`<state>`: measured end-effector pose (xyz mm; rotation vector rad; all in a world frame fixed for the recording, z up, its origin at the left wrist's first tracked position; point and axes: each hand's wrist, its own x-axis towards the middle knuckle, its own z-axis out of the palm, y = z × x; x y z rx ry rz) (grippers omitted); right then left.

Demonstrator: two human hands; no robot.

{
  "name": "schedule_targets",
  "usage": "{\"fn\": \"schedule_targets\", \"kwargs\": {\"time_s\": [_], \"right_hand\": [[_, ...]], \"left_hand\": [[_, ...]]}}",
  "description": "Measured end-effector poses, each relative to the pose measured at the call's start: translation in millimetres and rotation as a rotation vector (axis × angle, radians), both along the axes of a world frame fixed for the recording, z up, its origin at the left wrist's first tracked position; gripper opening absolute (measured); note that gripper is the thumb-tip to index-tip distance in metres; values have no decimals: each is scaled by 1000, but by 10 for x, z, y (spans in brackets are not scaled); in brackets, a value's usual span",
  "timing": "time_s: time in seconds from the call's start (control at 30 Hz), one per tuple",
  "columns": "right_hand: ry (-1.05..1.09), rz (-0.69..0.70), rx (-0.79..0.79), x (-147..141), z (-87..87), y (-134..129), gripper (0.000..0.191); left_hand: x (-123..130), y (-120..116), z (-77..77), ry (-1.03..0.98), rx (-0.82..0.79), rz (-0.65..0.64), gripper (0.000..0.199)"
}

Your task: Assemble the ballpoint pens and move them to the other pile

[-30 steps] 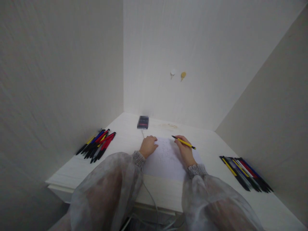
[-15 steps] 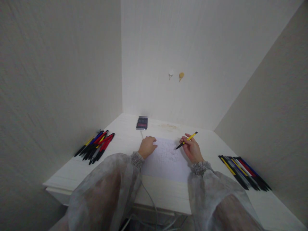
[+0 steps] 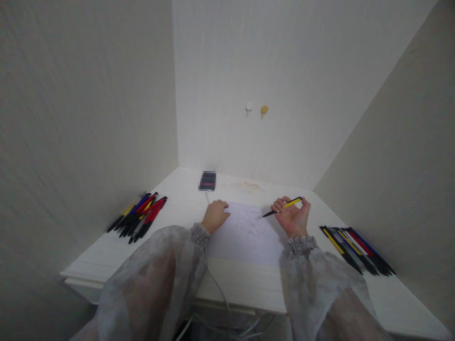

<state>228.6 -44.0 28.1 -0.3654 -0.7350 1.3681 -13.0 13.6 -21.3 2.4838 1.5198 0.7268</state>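
Note:
A sheet of paper (image 3: 245,246) with dense scribbled marks lies on the white table (image 3: 245,284). My left hand (image 3: 215,216) rests on its upper left edge, fingers apart, holding nothing. Over the right side of the sheet, my right hand (image 3: 292,216) is turned palm up, its fingers closed on a yellow and black pen (image 3: 292,202). The thumb is at the pen's rear end, and the black tip points left, near the marks. Whether the tip touches the paper cannot be made out.
A pile of mixed pens (image 3: 138,217) lies at the left. At the right is a row of pens (image 3: 357,250). A blurred dark device (image 3: 207,181) with a cable sits near the back wall, where two hooks (image 3: 264,110) hang. Cables run below the table's front edge.
My right hand has moved right and rolled palm up, its thumb now at the pen's rear end. The pen lies flatter. My left hand stays on the paper; the view has shifted slightly.

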Motion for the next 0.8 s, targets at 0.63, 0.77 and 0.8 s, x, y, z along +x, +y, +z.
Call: {"fn": "schedule_targets", "kwargs": {"time_s": [0.63, 0.77, 0.8], "right_hand": [[-857, -344, -455, 295, -233, 19, 4], [-1146, -615, -584, 667, -223, -226, 9], [-1231, -688, -620, 765, -217, -305, 10]], "left_hand": [[7, 26, -8, -1, 3, -26, 29], [0, 40, -31, -10, 11, -40, 29], [0, 45, -36, -10, 10, -42, 29]]}}
